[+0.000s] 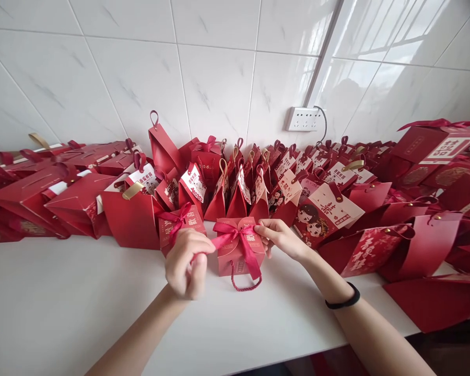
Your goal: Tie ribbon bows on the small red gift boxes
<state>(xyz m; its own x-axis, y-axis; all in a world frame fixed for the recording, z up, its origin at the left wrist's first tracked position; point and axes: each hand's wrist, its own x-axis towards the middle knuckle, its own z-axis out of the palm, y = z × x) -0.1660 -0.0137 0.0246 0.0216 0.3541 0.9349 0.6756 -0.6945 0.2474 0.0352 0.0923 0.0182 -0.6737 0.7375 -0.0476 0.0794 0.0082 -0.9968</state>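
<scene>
1. Head view: a small red box (225, 265) sat on the white table (102, 292) between the left hand (188, 261) and right hand (284, 237).
2. The left was closed on a ribbon tail (220, 241); the right pinched the bow (238, 231) at its edge.
3. Uneven pulling could have loosened the bow or skewed the box.

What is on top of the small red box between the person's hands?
A ribbon bow lies across the top of the small red box. Some printed characters show beside it; whatever lies directly beneath the bow is covered and cannot be seen.
</scene>
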